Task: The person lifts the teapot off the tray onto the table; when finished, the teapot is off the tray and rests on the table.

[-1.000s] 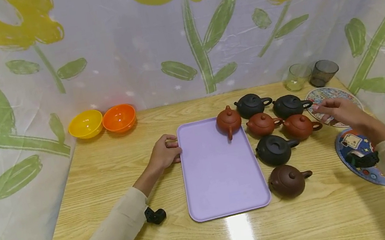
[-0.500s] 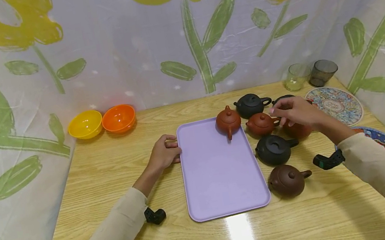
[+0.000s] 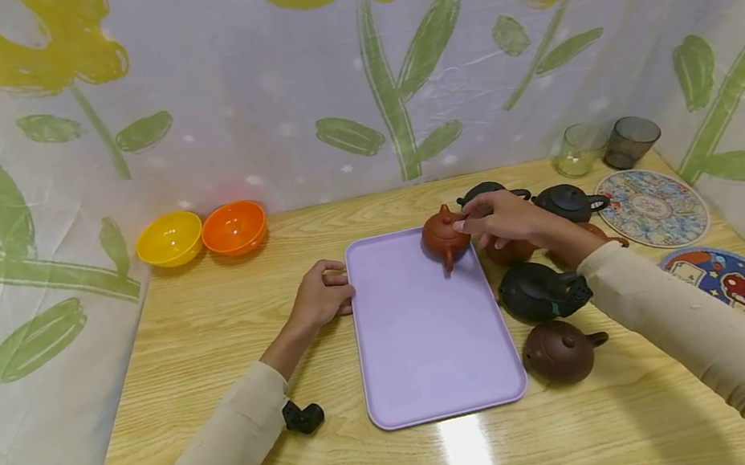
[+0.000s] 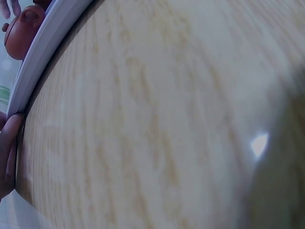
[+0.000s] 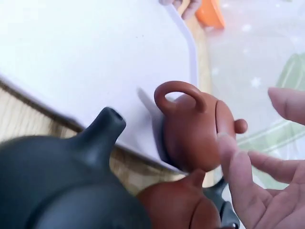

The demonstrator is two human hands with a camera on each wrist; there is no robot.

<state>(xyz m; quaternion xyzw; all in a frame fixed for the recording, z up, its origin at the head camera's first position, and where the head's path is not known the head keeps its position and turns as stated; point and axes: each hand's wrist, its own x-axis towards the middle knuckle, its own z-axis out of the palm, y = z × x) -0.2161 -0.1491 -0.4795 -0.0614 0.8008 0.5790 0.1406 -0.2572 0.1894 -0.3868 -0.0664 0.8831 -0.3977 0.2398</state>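
In the head view my left hand (image 3: 320, 296) holds the left rim of a lilac rectangular tray (image 3: 435, 352), with fingertips on the rim in the left wrist view. A reddish-brown clay teapot (image 3: 444, 236) sits at the tray's far right corner, its handle toward me. My right hand (image 3: 505, 219) reaches in from the right, fingers spread and fingertips right at the teapot's lid (image 5: 224, 117). Under and beside this hand stand a second reddish-brown teapot (image 5: 171, 205) and a black teapot (image 5: 66, 176).
Right of the tray are more teapots, including a black one (image 3: 568, 201) and a dark brown one (image 3: 558, 352). Two round patterned mats (image 3: 654, 208) lie further right, with a green glass (image 3: 575, 151) and a grey glass (image 3: 631, 143) behind. A yellow bowl (image 3: 169, 240) and an orange bowl (image 3: 235, 230) stand back left.
My right hand has moved left from above the patterned mat, across the teapots, to the reddish-brown teapot on the tray. The left hand and the tray have stayed in place.
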